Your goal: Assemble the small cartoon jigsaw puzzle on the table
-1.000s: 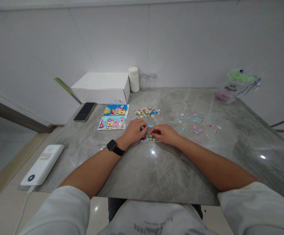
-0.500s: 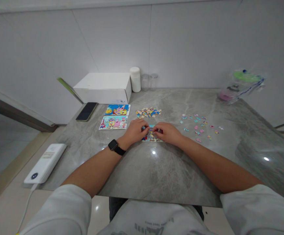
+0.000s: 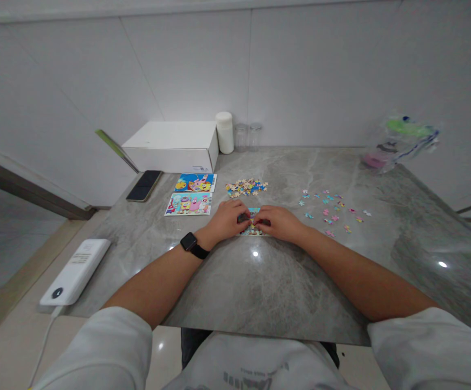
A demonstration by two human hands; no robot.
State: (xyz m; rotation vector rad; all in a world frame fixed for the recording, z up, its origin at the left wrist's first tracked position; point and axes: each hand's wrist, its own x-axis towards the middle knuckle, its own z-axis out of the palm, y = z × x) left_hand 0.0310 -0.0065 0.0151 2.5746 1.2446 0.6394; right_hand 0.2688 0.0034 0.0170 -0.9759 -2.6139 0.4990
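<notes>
A small colourful puzzle (image 3: 253,229) lies on the grey table, partly covered by both hands. My left hand (image 3: 232,219), with a black watch on its wrist, bends over the puzzle's left side, fingers closed. Over the right side is my right hand (image 3: 275,221), its thumb and fingers pinched together. Whatever either hand grips is too small to make out. Behind them sits a pile of puzzle pieces (image 3: 246,187). Loose pieces (image 3: 326,212) are scattered to the right. Two picture cards, one blue (image 3: 195,182) and one light blue (image 3: 188,204), lie at the left.
On the table (image 3: 259,287) a phone (image 3: 144,186) lies in front of a white box (image 3: 172,146). A white bottle (image 3: 224,132) and two clear jars (image 3: 247,136) stand by the wall. A plastic bag (image 3: 400,143) is back right, a white power bank (image 3: 75,272) front left.
Both hands have shifted slightly over the puzzle, their fingertips now nearer each other and lower. More of its left side is covered by my left hand.
</notes>
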